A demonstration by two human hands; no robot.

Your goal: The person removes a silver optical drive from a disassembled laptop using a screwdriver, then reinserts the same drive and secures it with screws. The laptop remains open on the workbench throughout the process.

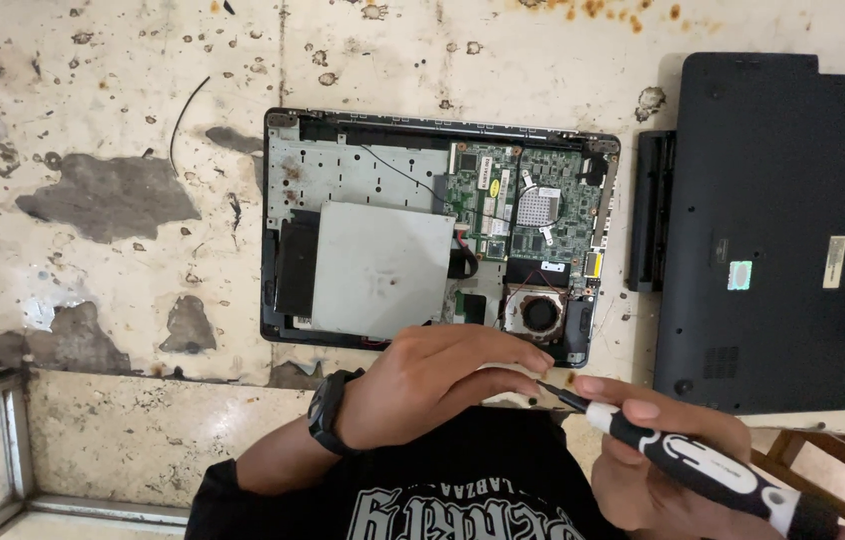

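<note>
Head cam, looking down on a worn, paint-chipped workbench: an opened laptop chassis lies flat w/ its cover off, so the green circuit board, the round cooling fan and a flat grey metal plate over the drive bay are all exposed and reachable from above. The person's left hand, w/ a black wristwatch on the wrist, rests at the chassis' near edge, fingers curled and pressed together toward the tool tip, prob. to steady it or pinch something tiny there; what sits between the fingertips can't be made out. The right hand is wrapped round a black-and-white screwdriver, thumb and fingers clamped on the handle, shaft angled up-left so the tip meets the left fingertips just below the fan corner, near the chassis' front right edge. The low slanted hold keeps the handle clear of the board. Off to the right, apart from the chassis, the removed dark bottom cover lies flat on the bench, and a long black battery pack sits between cover and chassis, parked out of the work zone. A thin black wire lies loose on the bench at upper left.
</note>
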